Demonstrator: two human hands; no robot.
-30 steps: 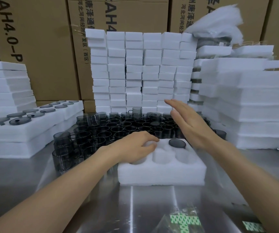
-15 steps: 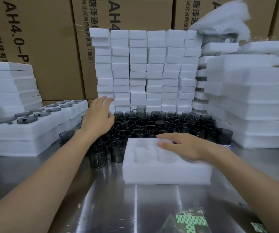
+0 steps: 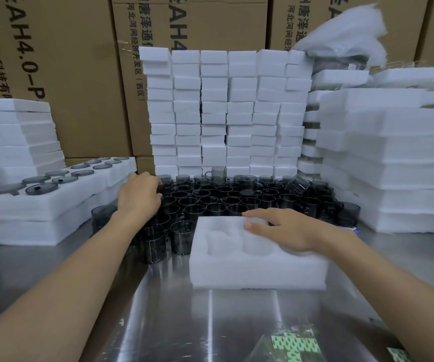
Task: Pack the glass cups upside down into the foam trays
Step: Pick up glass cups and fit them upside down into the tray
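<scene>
Left hand (image 3: 139,197) reaching out over the left edge of the cups (image 3: 226,197), fingers (image 3: 148,178) curled down into the crowd of them. Can't tell whether they've actually closed on one, knuckles block the view. Right hand (image 3: 286,228) lying flat on top of the foam tray (image 3: 257,267), palm down, fingers (image 3: 260,214) loosely spread and stretched toward the left, tips resting on the far rim and over the back pockets. Nothing gripped there, just pressing on the foam.

Tray sitting on the shiny metal table (image 3: 174,322), right in front of the cups and touching the nearest row. Pockets that show look bare, though the hand covers a good part of them.

Smoky grey glass cups packed mouth-up in a big cluster behind the tray, a few strays standing at the front left, one tipped over at the back right. Filled trays (image 3: 54,194) on the left with dark round bases showing. Foam blocks (image 3: 226,113) stacked like a wall behind, foam sheets (image 3: 393,158) piled on the right, cardboard boxes (image 3: 80,74) at the very back.
</scene>
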